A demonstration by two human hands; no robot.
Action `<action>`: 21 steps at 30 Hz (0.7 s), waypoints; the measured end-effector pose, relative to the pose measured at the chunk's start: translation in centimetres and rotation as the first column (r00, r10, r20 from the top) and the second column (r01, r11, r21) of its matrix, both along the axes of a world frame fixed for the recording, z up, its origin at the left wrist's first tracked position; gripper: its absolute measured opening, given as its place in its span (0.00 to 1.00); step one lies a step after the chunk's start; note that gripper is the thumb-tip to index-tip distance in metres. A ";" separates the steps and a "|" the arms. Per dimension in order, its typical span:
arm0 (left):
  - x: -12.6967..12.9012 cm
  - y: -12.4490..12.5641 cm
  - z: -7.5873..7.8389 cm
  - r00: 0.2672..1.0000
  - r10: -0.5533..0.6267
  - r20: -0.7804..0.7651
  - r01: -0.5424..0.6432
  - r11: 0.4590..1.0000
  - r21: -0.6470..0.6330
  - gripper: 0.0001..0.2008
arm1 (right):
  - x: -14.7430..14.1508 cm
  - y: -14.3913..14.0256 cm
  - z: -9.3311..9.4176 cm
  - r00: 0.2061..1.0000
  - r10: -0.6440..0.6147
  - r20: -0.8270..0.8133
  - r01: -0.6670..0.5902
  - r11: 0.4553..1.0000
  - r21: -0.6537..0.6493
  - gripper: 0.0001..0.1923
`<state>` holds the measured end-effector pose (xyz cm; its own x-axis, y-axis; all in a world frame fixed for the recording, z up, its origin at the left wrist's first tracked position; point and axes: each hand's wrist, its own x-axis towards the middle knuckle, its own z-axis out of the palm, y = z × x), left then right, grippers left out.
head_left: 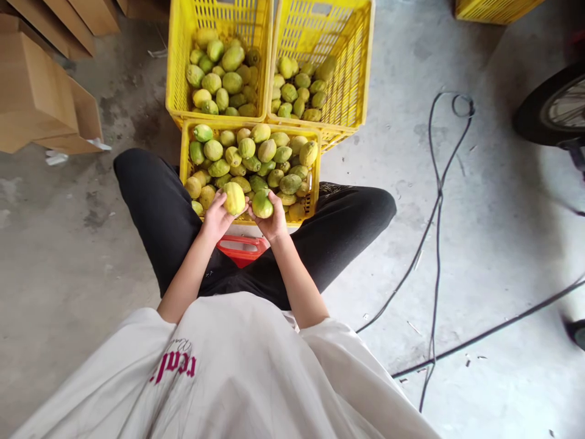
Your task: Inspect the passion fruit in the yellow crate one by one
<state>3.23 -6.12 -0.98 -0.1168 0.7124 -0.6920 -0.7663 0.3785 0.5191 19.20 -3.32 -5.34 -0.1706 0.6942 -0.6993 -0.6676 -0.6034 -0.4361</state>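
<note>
My left hand [217,218] is closed around a yellow lemon [234,199] with a greenish tint. A greener lemon [262,203] sits in my right hand [274,221], its fingers wrapped about the side and underneath. Both hands are close together over the front edge of a yellow plastic crate [315,183], which stands between my knees. Inside that crate lie many lemons [247,148], from green to yellow, some with brownish skin. The fingertips beneath both held fruits are partly hidden.
Behind it stand a left yellow crate [171,79] and a right yellow crate [361,73], both with lemons. A red stool [242,249] shows beneath me. Cardboard boxes [41,91] are at left; a black cable [439,195] and a wheel [555,107] are at right.
</note>
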 end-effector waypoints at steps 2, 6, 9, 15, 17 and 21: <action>0.0 0.0 0.1 0.999 -0.049 -0.013 0.049 0.999 -0.008 0.11 | 0.0 -0.1 0.1 1.000 0.006 0.008 -0.006 1.000 0.005 0.17; 0.1 0.0 0.1 0.992 -0.127 0.001 0.127 0.992 0.003 0.19 | -0.2 -0.1 0.4 1.000 -0.004 -0.020 0.004 1.000 -0.003 0.17; 0.2 0.0 -0.1 0.993 -0.117 0.007 0.117 0.993 0.007 0.21 | -0.2 0.1 0.4 1.000 -0.010 -0.028 0.010 1.000 0.004 0.15; 0.2 0.2 -0.5 0.999 -0.042 -0.007 0.042 0.999 -0.008 0.10 | -0.2 0.2 0.7 0.998 -0.010 -0.055 0.009 1.000 -0.017 0.19; 0.0 0.2 -0.3 1.000 -0.013 -0.003 0.013 1.000 0.005 0.12 | -0.3 0.1 1.0 0.997 -0.047 -0.063 0.045 0.999 -0.023 0.23; -0.2 0.1 0.3 1.000 0.031 -0.002 -0.031 0.999 0.016 0.17 | -0.3 0.1 1.6 0.997 -0.061 -0.038 0.061 0.998 0.012 0.23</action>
<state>3.08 -5.98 -0.70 -0.1401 0.7194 -0.6803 -0.7764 0.3465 0.5264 18.94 -3.24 -3.78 -0.1534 0.7132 -0.6840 -0.7191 -0.5554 -0.4178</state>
